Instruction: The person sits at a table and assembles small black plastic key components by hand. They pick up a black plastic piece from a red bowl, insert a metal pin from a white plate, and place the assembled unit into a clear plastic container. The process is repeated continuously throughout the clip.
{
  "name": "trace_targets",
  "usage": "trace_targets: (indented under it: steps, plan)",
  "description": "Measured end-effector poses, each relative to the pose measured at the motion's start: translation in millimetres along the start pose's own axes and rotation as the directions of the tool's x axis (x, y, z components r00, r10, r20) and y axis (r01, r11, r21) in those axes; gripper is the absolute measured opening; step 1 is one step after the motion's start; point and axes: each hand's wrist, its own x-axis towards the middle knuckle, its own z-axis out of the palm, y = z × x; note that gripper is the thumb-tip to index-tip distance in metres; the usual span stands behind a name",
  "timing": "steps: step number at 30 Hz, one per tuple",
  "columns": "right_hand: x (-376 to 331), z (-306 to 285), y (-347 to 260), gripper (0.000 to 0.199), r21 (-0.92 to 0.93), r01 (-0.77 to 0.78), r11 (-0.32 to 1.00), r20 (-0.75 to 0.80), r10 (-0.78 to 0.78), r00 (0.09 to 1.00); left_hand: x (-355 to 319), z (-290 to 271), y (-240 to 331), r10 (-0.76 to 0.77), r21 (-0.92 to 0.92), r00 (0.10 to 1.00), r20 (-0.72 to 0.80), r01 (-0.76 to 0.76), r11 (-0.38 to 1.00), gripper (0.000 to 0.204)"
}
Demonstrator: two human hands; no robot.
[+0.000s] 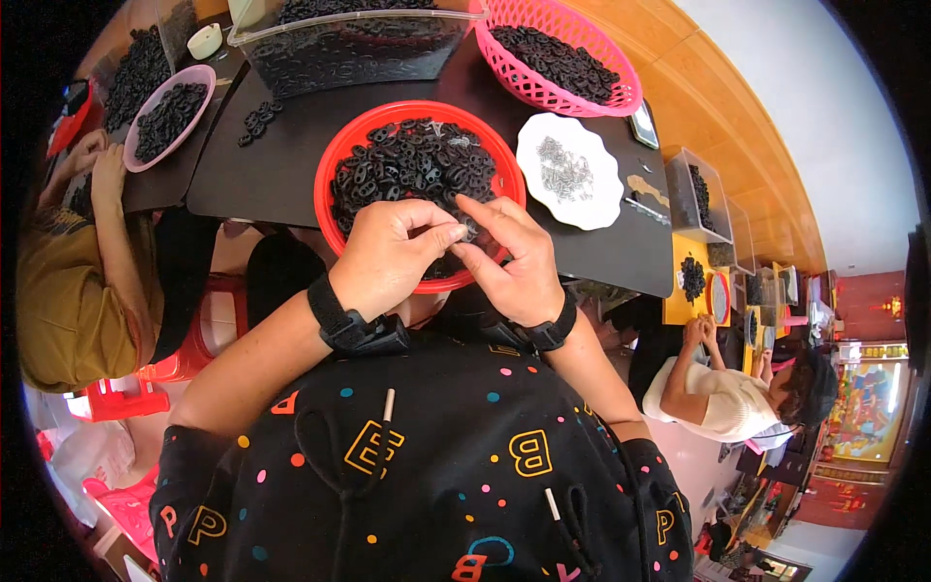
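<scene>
Over a red round basin (326,175) full of small black oval pieces with holes (412,165), my two hands meet. My left hand (393,247) pinches with thumb and forefinger at a tiny pale, see-through bit (469,231), too small to name. From the other side, my right hand (514,257) curls its fingers and thumb toward the same spot, closed around something mostly hidden. Right of the basin lies a white scallop-edged plate (596,199) with a heap of small clear pieces (565,170).
Behind the basin stands a clear plastic bin (359,58) of black pieces, beside a pink basket (630,92) of more. Several black pieces (258,122) lie on the dark table (272,170). One person (87,291) works at left, another (718,393) at right.
</scene>
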Motion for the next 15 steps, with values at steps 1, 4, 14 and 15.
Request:
trace_targets:
  steps: [1,4,14,15]
  plan:
    - [0.1,0.6,0.5,0.042,0.003,0.014,1.000,-0.017,-0.014,1.000,0.3,0.2,0.0,-0.012,-0.007,1.000,0.001,0.012,1.000,0.015]
    - [-0.3,2.0,0.5,0.042,0.002,0.015,1.000,-0.022,-0.014,1.000,-0.2,-0.6,-1.8,-0.040,-0.085,0.999,0.034,0.042,0.996,0.016]
    - [-2.2,0.8,1.1,0.040,-0.015,0.050,0.999,-0.008,-0.050,0.999,-0.9,-2.5,-1.7,-0.088,-0.164,0.992,0.089,0.102,0.981,0.018]
    - [-2.2,1.2,1.4,0.040,-0.011,0.053,0.999,-0.008,-0.053,0.999,-0.9,-2.4,-1.6,-0.094,-0.171,0.992,0.088,0.108,0.979,0.018]
